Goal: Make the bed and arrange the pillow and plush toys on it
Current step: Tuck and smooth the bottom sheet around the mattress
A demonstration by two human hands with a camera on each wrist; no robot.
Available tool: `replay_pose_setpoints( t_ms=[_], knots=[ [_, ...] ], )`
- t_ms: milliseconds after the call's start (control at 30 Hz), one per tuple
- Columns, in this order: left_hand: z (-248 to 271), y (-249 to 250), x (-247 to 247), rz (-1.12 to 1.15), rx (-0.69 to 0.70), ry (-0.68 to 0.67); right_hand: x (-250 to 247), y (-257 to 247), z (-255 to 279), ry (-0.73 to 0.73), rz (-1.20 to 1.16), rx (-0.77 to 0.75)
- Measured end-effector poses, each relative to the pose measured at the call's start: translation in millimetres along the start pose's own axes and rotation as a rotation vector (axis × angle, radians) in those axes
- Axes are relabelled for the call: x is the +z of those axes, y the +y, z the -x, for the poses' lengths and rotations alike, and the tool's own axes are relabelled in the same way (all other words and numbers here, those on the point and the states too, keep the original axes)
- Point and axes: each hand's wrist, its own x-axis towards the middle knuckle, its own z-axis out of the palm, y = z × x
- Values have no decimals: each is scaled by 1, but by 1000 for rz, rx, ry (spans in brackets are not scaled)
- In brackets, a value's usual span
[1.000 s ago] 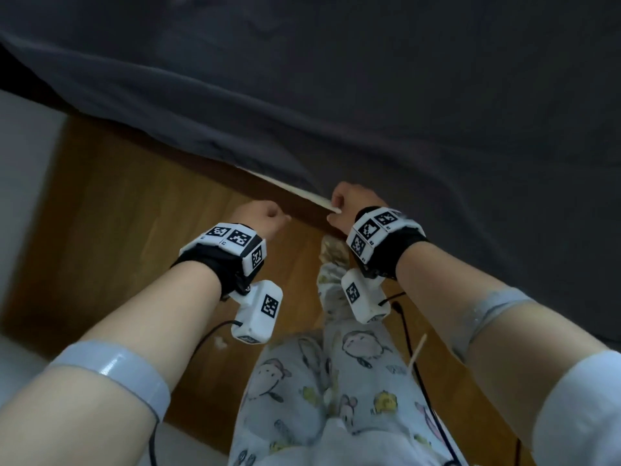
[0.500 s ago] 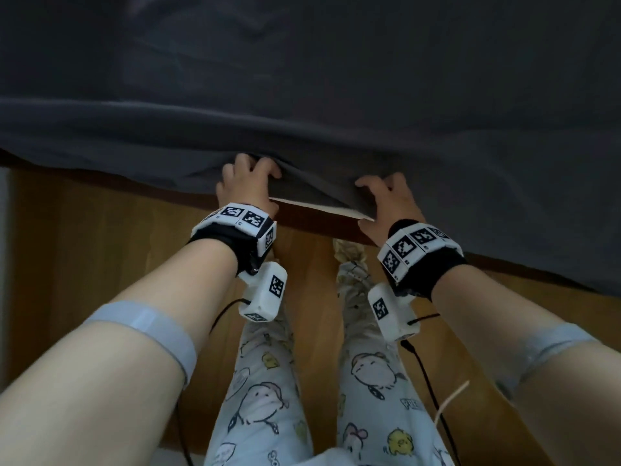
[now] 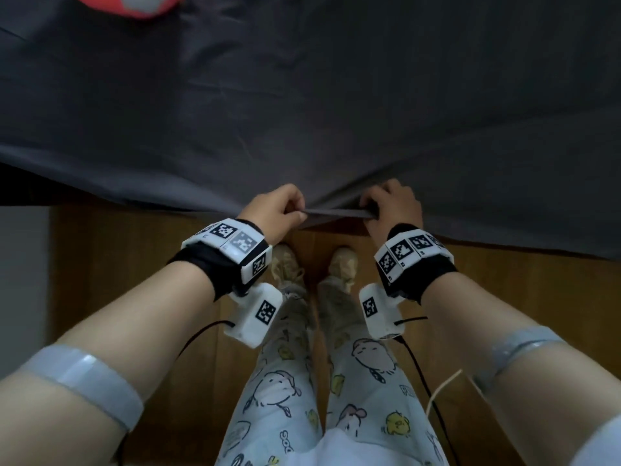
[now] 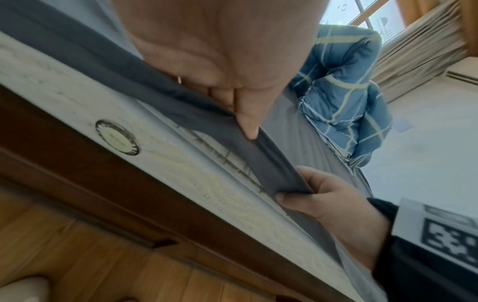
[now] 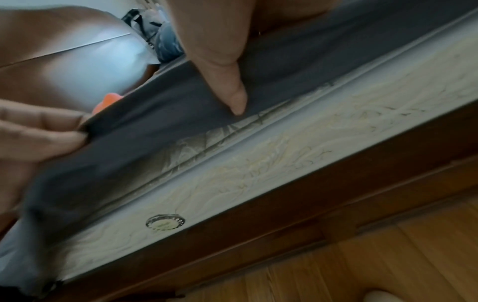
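Observation:
A dark grey bed sheet [image 3: 302,105] covers the bed across the top of the head view. My left hand [image 3: 279,210] and right hand [image 3: 389,206] both grip its near hem, which is stretched taut between them and lifted off the mattress edge. In the left wrist view my left hand [image 4: 240,98] pinches the sheet [image 4: 145,85] and the right hand [image 4: 325,200] holds it further along. The right wrist view shows my right hand [image 5: 227,85] on the sheet [image 5: 155,114] above the white quilted mattress side [image 5: 258,175]. A red plush toy [image 3: 134,3] lies at the far top left.
A dark wooden bed frame [image 4: 103,183] runs below the mattress [image 4: 64,85], above a wood floor [image 3: 117,280]. A blue plaid quilt [image 4: 344,98] is bunched at the far end near curtains [image 4: 419,51]. My feet [image 3: 316,267] stand close to the bed.
My hands went from flat on the sheet's edge to gripping the hem and pulling it up and toward me. The view tilted up, bringing the red plush toy into sight.

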Motion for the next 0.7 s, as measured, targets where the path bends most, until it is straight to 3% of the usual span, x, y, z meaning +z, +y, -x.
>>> replay_pose_setpoints(
  t_ms=[133, 267, 333, 433, 700],
  knots=[
    [10, -7, 3, 2, -21, 1, -5, 21, 19, -89, -118, 108],
    [10, -24, 13, -101, -132, -82, 3, 36, 24, -406, -46, 177],
    [10, -28, 18, -161, -194, -140, 6, 40, 26, -488, -59, 218],
    [14, -37, 14, -146, -268, -152, 1, 37, 25, -436, -123, 216],
    [20, -101, -43, 50, -388, 58, -21, -30, -11, -272, -154, 34]
  ],
)
